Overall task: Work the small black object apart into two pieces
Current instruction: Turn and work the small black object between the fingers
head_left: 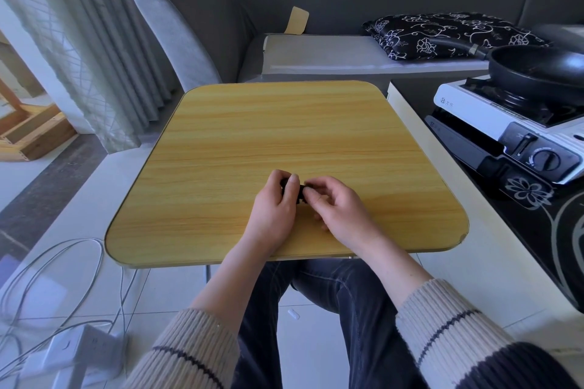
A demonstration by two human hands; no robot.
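Note:
A small black object (301, 191) is held between both hands, just above the wooden table (284, 136), near its front middle. My left hand (275, 208) grips its left end with thumb and fingers curled over it. My right hand (336, 208) pinches its right end with the fingertips. Most of the object is hidden by the fingers; only a dark strip shows between the hands, so I cannot tell whether it is one piece or two.
A grey sofa (316, 3) with a patterned black cushion (442, 35) stands behind the table. To the right, a portable gas stove (505, 123) carries a black frying pan (537, 69). White cables (63, 262) and a power strip (79, 347) lie on the floor at the left.

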